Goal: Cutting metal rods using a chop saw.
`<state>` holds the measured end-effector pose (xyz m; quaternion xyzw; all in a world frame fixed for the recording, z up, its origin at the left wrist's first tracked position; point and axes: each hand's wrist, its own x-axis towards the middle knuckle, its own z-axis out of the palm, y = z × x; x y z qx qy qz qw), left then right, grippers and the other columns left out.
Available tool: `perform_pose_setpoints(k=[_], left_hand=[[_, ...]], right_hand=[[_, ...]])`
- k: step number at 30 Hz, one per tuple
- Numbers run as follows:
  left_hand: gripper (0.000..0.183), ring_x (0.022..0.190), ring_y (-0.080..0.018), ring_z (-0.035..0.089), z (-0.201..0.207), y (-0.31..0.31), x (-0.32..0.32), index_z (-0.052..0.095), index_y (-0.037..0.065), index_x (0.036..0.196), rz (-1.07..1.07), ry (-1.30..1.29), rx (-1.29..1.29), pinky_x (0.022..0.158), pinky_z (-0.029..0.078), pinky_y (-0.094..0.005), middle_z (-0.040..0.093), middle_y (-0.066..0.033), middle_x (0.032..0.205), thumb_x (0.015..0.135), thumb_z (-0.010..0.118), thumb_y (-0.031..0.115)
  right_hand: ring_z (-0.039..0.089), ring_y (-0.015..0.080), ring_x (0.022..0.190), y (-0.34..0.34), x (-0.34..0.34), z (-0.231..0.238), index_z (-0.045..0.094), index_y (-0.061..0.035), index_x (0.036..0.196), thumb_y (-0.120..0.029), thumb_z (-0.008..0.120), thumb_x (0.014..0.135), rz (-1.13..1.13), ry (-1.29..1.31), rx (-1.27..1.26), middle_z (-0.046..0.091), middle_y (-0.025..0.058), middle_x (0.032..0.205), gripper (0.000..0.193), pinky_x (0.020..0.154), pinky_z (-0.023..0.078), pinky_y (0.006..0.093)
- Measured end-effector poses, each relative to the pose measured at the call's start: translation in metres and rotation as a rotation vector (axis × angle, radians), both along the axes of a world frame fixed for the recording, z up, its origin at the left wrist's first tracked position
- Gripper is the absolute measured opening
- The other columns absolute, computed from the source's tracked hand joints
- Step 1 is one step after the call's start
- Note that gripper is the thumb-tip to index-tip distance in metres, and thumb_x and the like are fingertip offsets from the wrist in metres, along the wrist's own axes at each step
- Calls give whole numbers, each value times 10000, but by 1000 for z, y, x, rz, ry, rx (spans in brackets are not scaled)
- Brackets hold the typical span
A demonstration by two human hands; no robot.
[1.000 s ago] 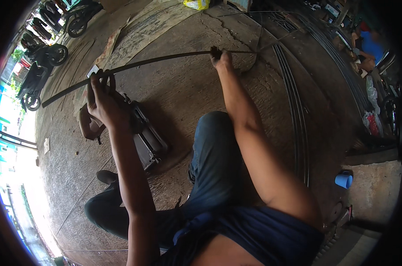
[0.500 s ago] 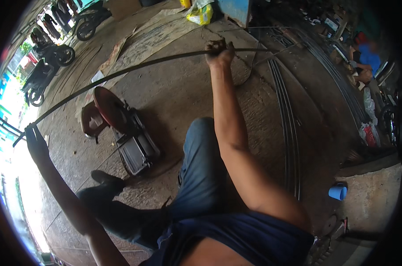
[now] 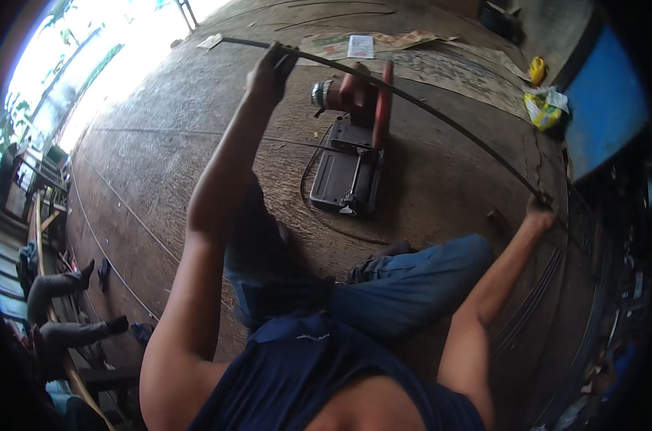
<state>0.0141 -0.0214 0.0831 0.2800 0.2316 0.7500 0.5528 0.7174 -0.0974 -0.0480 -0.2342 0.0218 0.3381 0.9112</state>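
A long, thin, dark metal rod (image 3: pixel 441 113) stretches across in front of me, from the far middle down to the right. My left hand (image 3: pixel 272 72) has its fingers closed round the rod near its far left end. Farther along, my right hand (image 3: pixel 542 210) is closed round it on the right; the rod's end beyond that hand is lost in the dark. Under the rod, on the floor ahead of my legs, stands a chop saw (image 3: pixel 344 179) with a grey base and a red guard. Neither hand touches it.
Several long rods (image 3: pixel 531 309) lie on the floor at right. A worn sheet (image 3: pixel 455 75), a white paper (image 3: pixel 360 47) and a yellow-green bag (image 3: pixel 543 109) lie beyond the saw, near a blue panel (image 3: pixel 613 100). Another person's legs (image 3: pixel 56 294) show at left.
My view has turned left, bringing the saw to the middle. My left hand is now farther forward and my right hand lower, out to the right. Both still hold the rod.
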Motion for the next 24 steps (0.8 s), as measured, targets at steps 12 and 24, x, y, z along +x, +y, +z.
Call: perform_pose_setpoints(k=[12,24], left_hand=[[270,1077,-229,543,-70,-5,-27,512,5,1121,-11,-244,-51,967,483,-322,549,-107,1113,947,543,210],[254,1020,-204,566,-71,-4,-79,546,36,1079,220,-374,-132,946,501,-323,588,-102,1043,875,647,149]], right_hand=[[519,279,647,2,-30,1,507,22,833,-296,239,987,275,-157,47,526,137,705,444,673,467,455],[637,234,882,15,-90,23,594,6,1077,-164,444,959,675,-469,-66,662,126,989,256,768,511,331]])
